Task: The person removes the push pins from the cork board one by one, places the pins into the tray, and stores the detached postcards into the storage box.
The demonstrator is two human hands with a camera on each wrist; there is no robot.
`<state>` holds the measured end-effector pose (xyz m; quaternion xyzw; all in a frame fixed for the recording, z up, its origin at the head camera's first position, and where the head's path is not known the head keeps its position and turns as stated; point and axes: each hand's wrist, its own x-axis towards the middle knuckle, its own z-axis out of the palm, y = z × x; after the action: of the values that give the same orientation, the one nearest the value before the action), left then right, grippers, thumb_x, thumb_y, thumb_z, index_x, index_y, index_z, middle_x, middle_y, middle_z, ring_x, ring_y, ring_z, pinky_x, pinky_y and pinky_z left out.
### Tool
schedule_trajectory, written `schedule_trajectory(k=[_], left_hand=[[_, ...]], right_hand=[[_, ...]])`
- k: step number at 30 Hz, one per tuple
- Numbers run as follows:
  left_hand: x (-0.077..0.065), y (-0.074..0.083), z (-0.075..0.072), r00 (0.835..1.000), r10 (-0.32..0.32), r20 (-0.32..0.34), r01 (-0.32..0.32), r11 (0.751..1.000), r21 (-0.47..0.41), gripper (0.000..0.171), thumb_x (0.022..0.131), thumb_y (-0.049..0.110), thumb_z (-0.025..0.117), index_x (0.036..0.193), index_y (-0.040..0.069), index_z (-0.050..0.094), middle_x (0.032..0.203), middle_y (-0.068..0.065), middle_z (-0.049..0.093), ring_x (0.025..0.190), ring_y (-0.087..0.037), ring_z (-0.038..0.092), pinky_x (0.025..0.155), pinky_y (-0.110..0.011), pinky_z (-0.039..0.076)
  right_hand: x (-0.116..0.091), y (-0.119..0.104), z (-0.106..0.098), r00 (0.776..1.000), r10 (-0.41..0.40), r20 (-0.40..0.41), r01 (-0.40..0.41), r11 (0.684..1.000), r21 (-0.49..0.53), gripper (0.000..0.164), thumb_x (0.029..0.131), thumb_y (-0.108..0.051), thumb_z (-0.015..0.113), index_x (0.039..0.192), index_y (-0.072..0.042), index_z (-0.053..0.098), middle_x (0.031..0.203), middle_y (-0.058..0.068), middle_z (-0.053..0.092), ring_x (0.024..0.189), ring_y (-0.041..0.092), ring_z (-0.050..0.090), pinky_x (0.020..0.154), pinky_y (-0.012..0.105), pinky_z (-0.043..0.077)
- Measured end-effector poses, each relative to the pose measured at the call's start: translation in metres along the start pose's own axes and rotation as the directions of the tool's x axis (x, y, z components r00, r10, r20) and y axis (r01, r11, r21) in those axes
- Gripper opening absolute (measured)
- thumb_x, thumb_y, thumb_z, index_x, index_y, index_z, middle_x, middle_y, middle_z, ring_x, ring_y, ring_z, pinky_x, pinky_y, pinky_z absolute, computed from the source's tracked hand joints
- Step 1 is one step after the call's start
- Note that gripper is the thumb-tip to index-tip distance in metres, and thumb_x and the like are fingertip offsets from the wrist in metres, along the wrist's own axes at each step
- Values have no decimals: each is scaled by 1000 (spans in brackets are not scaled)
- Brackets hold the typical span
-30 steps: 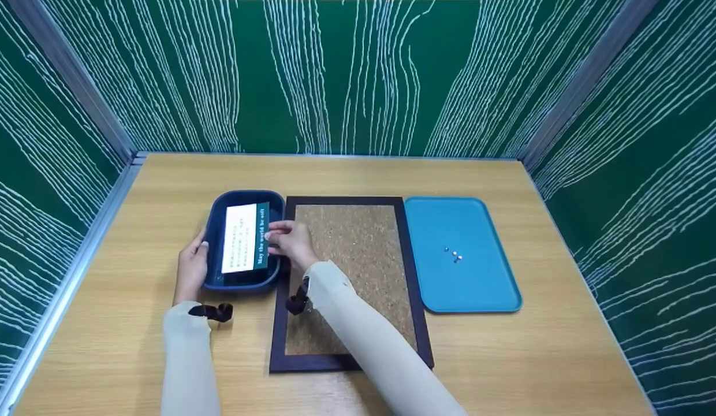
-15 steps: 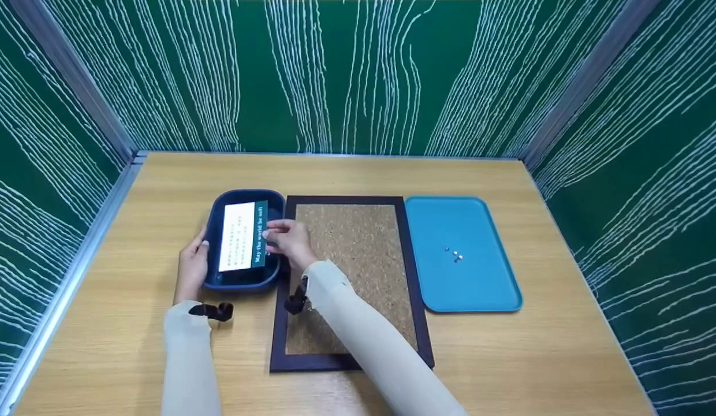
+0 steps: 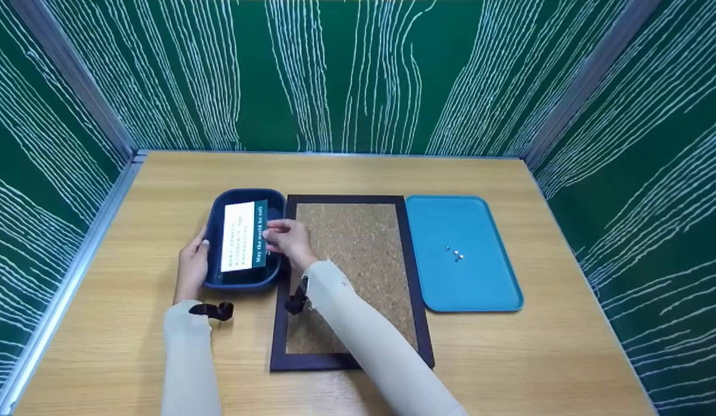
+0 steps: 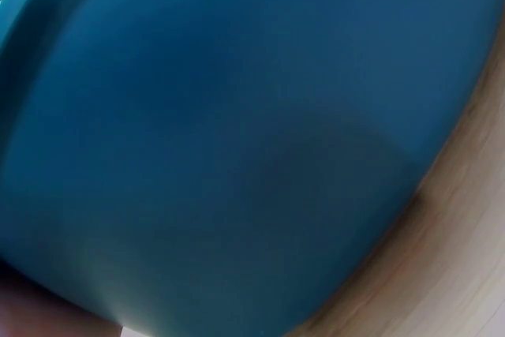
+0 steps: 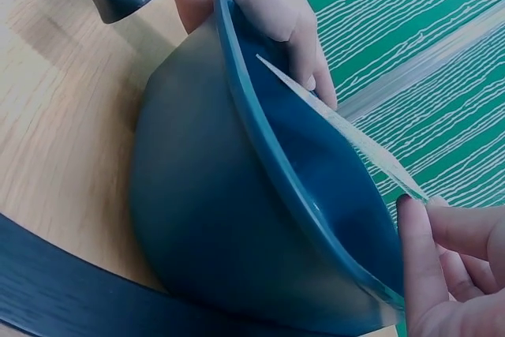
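Observation:
A white card with a dark green band [image 3: 238, 237] is pinched along its right edge between the thumb and fingers of my right hand [image 3: 293, 241]. It hovers over the dark blue plastic tub [image 3: 242, 288]. The band reads "May the world be soft"; smaller print lies on the white part. Edge-on in the right wrist view, the card [image 5: 347, 130] slants across the tub's mouth. My left hand [image 3: 191, 266] grips the tub's left wall, thumb over the rim. The tub's wall [image 4: 237, 116] fills most of the left wrist view.
Right of the tub lies a dark-framed cork board [image 3: 352, 260], its lower part under my right forearm. Beyond it sits a turquoise tray [image 3: 473, 289] with several tiny shiny pieces [image 3: 456, 255]. Green panels with white lines [image 3: 369, 75] wall the wooden table [image 3: 543, 358] on three sides.
The card has shifted slightly up and left over the tub, still pinched in my right hand. My left hand stays put on the tub.

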<state>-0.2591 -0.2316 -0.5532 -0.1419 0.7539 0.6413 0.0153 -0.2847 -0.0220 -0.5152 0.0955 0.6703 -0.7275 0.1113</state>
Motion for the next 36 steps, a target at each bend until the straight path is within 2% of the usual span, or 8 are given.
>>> schedule_trajectory(k=[8,16,23,24,28,30,31,36], left_hand=[[-2,-1,1,999,32,-16,-33,999,-10,47,105,14,30,152,16,25,160,0,16,148,-16,13,122,-34,14],[-2,0,1,1000,11,-13,-12,1000,-25,47,105,16,29,152,19,25,160,1,15,149,-15,12,122,-34,12],[-1,1,2,999,38,-28,-39,999,-25,47,105,11,31,151,15,28,159,-3,21,146,-15,19,121,-32,17],[-1,1,2,999,40,-33,-41,999,-15,47,105,11,31,151,15,28,158,-3,24,143,-19,28,118,-32,24],[-1,1,0,999,38,-23,-37,999,30,47,105,14,29,152,16,26,159,-2,21,143,-19,26,119,-32,23],[-1,0,-2,999,44,-16,-43,996,72,47,105,16,28,152,16,24,160,-3,19,145,-22,23,120,-36,21],[-1,0,-3,999,51,-5,-50,994,96,47,106,16,28,153,16,23,161,-3,15,148,-20,13,122,-37,13],[-4,1,-9,997,81,17,-82,954,287,49,106,29,25,154,19,21,161,-8,14,149,-30,11,122,-46,11]], right_hand=[[0,4,-1,1000,-9,27,8,998,55,31,83,6,69,113,11,64,93,17,71,79,18,71,73,28,60],[1,6,-3,1000,15,27,-17,996,83,29,82,8,69,110,12,65,88,17,72,73,17,70,72,28,60],[-1,3,-5,998,12,66,-18,996,88,28,85,7,65,113,12,63,83,12,70,66,11,67,69,25,60],[-1,3,-6,997,12,73,-18,996,84,28,86,5,65,113,12,63,84,12,70,66,11,67,69,25,60],[-3,1,-11,995,28,92,-33,998,61,22,93,-4,61,112,5,65,89,13,71,69,11,68,71,26,60],[-5,-1,-14,994,34,102,-39,998,50,21,95,-9,58,112,2,66,92,13,72,71,13,69,72,27,60],[-5,-1,-15,994,38,106,-43,998,47,21,96,-10,58,112,1,66,92,13,72,72,13,69,73,27,60],[-3,-4,-25,990,17,143,-22,999,29,30,98,-13,55,121,5,60,94,13,71,75,13,69,73,28,60]])
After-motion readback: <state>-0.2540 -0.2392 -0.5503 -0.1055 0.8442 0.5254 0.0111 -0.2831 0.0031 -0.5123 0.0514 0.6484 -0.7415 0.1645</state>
